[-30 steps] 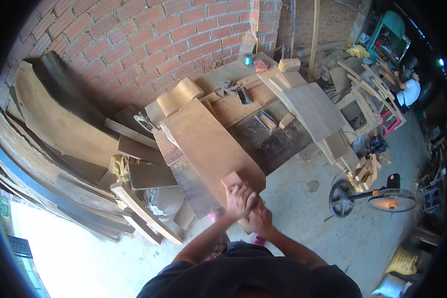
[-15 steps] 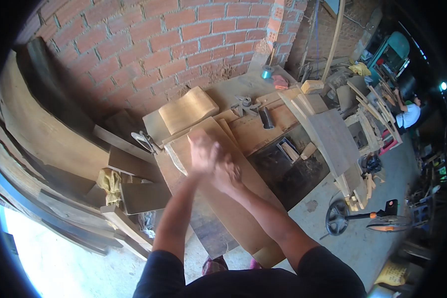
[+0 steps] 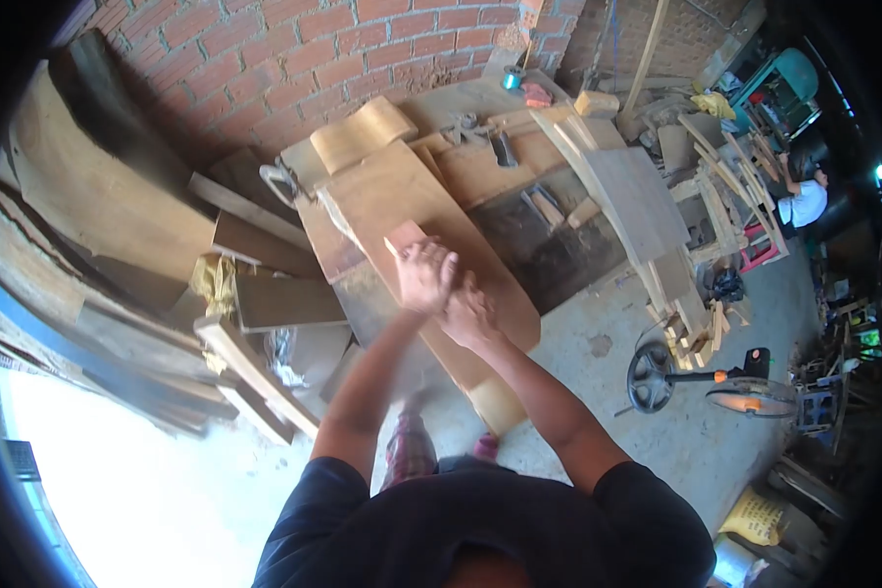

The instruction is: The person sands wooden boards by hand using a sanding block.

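Note:
A reddish sanding block [image 3: 403, 236] lies flat on a long brown wooden board [image 3: 387, 191]; only its front end shows. My left hand [image 3: 427, 278] is closed over the block, fingers bent across its top. Right behind and against it, my right hand [image 3: 468, 312] is also closed and bears down at the block's near end; its grip is partly hidden by the left hand. The board slants across a workbench [image 3: 367, 299], its near end rounded. A curved wooden piece [image 3: 363, 135] sits beyond the board's far end.
Curved panels and planks [image 3: 108, 186] lean on the left beside a clamp [image 3: 279, 183]. On the right are a stack of boards [image 3: 637, 201] and a fan [image 3: 750, 397] on the floor. A person [image 3: 806, 204] in a white top is farther back.
Both hands have slid toward me along the board with the sanding block, whose front end now shows. The view has shifted, showing more of the floor near my feet.

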Action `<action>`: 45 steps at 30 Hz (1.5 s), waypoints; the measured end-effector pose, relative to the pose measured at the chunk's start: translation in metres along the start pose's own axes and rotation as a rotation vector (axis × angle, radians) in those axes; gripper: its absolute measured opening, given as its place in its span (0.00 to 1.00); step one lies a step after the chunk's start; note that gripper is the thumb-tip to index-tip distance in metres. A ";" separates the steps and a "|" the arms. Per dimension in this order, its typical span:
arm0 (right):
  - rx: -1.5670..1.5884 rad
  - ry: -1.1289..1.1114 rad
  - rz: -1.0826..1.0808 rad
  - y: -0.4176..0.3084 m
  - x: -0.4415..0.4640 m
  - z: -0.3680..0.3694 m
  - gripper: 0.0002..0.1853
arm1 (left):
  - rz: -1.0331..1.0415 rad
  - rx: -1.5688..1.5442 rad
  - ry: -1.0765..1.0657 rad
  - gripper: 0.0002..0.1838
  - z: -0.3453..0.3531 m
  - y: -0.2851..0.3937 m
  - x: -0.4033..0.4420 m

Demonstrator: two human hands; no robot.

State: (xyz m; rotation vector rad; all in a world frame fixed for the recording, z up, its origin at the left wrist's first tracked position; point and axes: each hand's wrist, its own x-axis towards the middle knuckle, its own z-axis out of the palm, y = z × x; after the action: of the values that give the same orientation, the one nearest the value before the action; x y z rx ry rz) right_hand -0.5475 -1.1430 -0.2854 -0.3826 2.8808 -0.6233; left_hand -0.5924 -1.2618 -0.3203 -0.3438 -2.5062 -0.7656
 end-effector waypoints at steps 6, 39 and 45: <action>-0.190 0.126 -0.161 0.066 -0.159 0.040 0.40 | 0.014 -0.100 -0.062 0.15 -0.006 0.118 -0.126; -0.130 -0.128 -0.077 0.017 -0.073 0.011 0.36 | -0.043 -0.031 0.059 0.14 -0.016 0.054 -0.074; -0.067 -0.048 -0.117 0.056 -0.187 0.013 0.36 | -0.028 -0.121 -0.057 0.14 -0.012 0.135 -0.149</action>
State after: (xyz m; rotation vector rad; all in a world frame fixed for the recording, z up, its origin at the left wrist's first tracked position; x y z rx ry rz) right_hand -0.3783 -1.0458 -0.3003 -0.5709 2.8548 -0.5295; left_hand -0.4114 -1.1737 -0.3285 -0.3778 -2.5288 -0.9334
